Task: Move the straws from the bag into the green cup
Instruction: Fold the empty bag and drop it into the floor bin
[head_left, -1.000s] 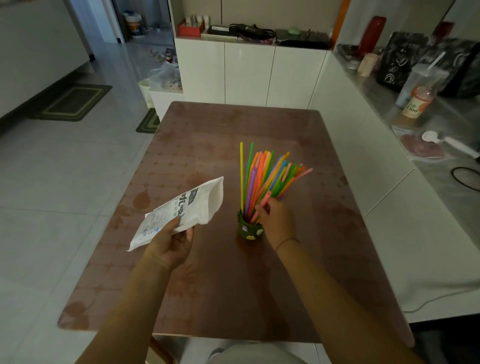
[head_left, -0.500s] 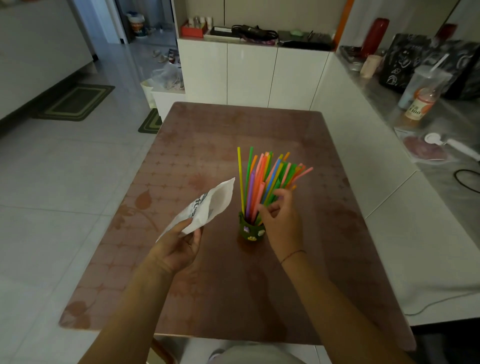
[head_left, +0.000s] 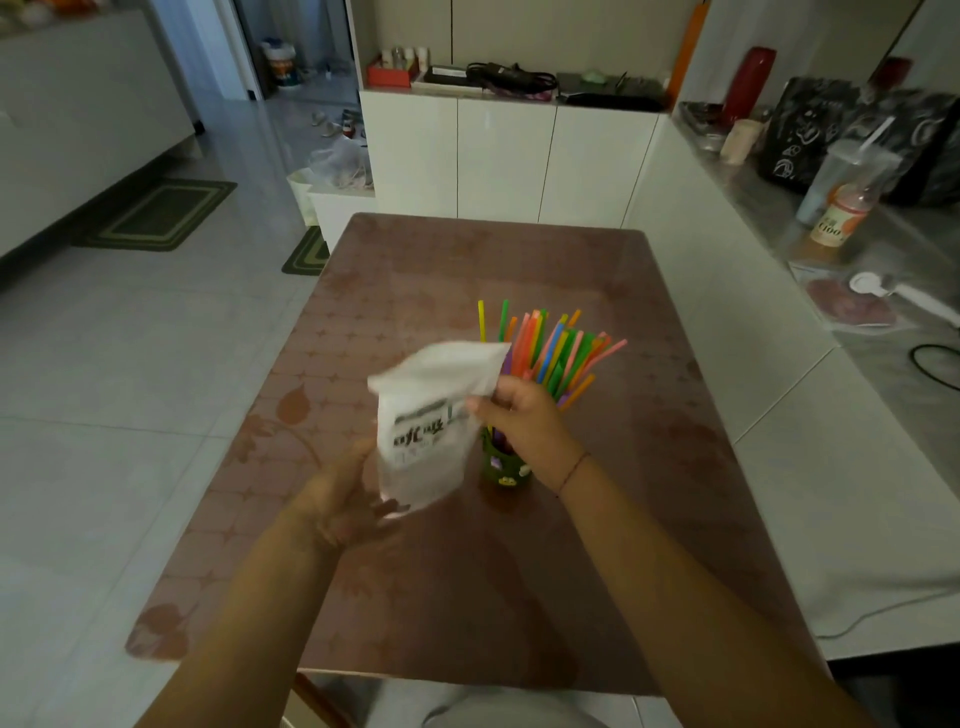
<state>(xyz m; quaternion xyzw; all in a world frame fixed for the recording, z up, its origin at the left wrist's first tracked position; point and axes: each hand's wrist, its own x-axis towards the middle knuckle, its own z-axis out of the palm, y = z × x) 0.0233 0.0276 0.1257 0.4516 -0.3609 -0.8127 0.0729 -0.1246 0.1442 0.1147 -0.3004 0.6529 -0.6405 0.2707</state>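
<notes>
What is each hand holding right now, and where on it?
Both hands hold the white bag: the left hand at its bottom end, the right hand pinching its right edge near the top. Neither holds straws.

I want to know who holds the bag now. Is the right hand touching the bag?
Touching. The head view shows the right hand with its fingertips pressed on the bag at its right edge, above the green cup.

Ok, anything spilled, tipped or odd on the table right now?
Nothing stands out. The green cup stands upright on the table with the straws fanned out inside it, none lying loose. The bag is held above the table, the left hand at its bottom, the right hand at its side.
</notes>
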